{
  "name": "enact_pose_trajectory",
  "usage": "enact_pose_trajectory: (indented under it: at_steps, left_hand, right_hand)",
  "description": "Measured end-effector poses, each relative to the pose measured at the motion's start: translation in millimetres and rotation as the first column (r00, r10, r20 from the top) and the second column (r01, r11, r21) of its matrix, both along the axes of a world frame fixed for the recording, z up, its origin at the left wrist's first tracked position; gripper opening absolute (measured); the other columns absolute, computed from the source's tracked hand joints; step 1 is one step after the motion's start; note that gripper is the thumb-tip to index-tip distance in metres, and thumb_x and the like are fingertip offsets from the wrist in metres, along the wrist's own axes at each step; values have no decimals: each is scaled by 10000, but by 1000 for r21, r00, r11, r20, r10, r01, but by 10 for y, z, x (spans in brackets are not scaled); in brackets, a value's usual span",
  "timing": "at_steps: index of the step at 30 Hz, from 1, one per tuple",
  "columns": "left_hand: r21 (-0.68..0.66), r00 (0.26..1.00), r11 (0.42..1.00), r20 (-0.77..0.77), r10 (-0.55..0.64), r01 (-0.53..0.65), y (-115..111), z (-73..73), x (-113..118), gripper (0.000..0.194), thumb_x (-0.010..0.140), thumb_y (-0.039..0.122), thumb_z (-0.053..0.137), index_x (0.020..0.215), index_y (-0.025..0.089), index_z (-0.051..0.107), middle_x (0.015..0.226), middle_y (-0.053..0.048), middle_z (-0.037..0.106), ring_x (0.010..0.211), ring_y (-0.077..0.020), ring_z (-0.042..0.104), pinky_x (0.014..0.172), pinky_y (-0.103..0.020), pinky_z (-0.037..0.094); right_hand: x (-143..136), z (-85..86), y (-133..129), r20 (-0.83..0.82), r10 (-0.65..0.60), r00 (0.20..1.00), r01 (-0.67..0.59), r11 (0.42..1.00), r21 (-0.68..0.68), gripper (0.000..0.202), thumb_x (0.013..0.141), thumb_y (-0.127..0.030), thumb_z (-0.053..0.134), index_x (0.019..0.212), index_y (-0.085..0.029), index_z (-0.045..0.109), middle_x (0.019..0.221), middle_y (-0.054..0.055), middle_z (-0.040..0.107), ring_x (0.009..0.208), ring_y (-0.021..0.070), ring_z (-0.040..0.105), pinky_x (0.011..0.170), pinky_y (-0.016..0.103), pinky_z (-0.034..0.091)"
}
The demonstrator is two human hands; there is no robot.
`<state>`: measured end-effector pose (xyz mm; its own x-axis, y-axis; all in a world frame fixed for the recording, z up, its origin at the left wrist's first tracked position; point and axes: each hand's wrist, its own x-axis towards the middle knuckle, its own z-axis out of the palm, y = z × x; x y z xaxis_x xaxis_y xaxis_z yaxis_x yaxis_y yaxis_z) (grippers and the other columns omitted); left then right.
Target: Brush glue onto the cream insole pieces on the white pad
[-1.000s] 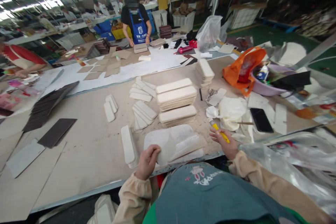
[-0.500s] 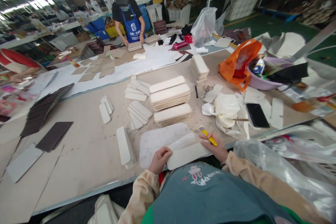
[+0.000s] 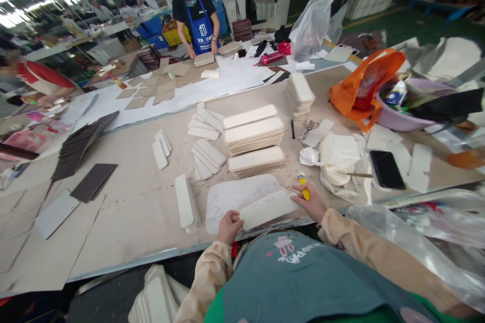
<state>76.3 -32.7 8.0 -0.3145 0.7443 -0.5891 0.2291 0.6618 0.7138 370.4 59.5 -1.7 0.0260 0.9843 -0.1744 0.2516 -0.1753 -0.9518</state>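
Left hand (image 3: pixel 229 225): fingers curled shut on the near-left end of the strip, at the table's front edge.
Right hand (image 3: pixel 311 203): fingers closed round a yellow knife (image 3: pixel 302 187) and pressing on the strip's right end.
Strip (image 3: pixel 268 208): a long, flat, off-white piece with rounded ends, pale and unmarked, lying slanted with its right end farther from the person. It rests on the pad, held between both hands.
Pad (image 3: pixel 235 197): a white, scuffed cutting board with rounded corners, flat on the table (image 3: pixel 129 222) just in front of the person.
Stacks (image 3: pixel 254 136): three neat piles of matching strips just behind the pad.
Loose strips (image 3: pixel 206 159): fanned out to the left of the stacks; a small pile (image 3: pixel 185 204) lies left of the pad.
Right side: a phone (image 3: pixel 386 169), scissors (image 3: pixel 308 127), white cloth (image 3: pixel 337 154), and an orange bag (image 3: pixel 364 86).
Far end: a person in a blue apron (image 3: pixel 200 30) stands at the table with both hands on a stack of sheets.
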Motion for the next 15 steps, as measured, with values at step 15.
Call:
enact_pose_trajectory:
  at_steps: [15]
  left_hand:
    - [-148, 917, 984, -368, -151, 103, 132, -251, -73, 256, 724, 183, 561, 980, 177, 562, 724, -16, 682, 766, -182, 634, 660, -262, 401]
  right_hand:
    - [-230, -287, 211, 348, 46, 936, -36, 999, -36, 206, 686, -365, 614, 814, -247, 505, 680, -12, 640, 671, 230, 632, 668, 382, 463]
